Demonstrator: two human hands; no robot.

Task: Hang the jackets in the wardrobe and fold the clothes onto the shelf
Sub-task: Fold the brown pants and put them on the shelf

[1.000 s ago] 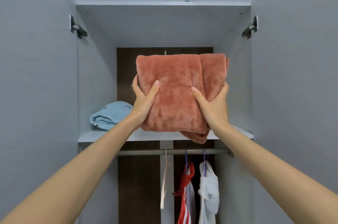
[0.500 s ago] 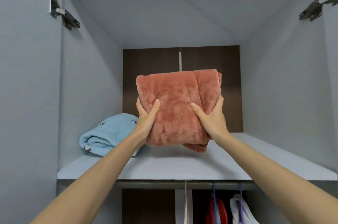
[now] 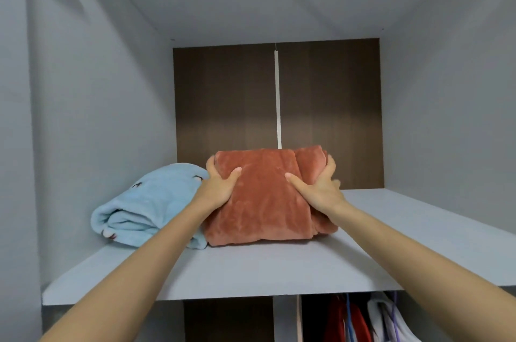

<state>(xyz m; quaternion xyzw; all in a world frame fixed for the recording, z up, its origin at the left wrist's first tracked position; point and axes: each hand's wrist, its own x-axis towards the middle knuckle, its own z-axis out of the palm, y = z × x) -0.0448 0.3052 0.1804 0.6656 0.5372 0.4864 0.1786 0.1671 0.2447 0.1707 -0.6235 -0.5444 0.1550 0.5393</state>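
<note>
A soft blue folded cloth (image 3: 145, 202) with tiny dark eye marks lies on the shelf (image 3: 279, 272). It touches the fuzzy orange-red folded cloth (image 3: 262, 202) at that cloth's 9 o'clock. The left hand (image 3: 216, 188) grips the orange-red cloth's left edge and the right hand (image 3: 321, 188) grips its right edge. Their fingers (image 3: 211, 164) curl round it. It sits mid-shelf.

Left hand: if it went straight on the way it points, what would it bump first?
The left hand grips the orange folded garment, so it would push straight into that. Behind the garment the next thing looks like the dark brown back panel, though the depth is hard to judge.
</note>
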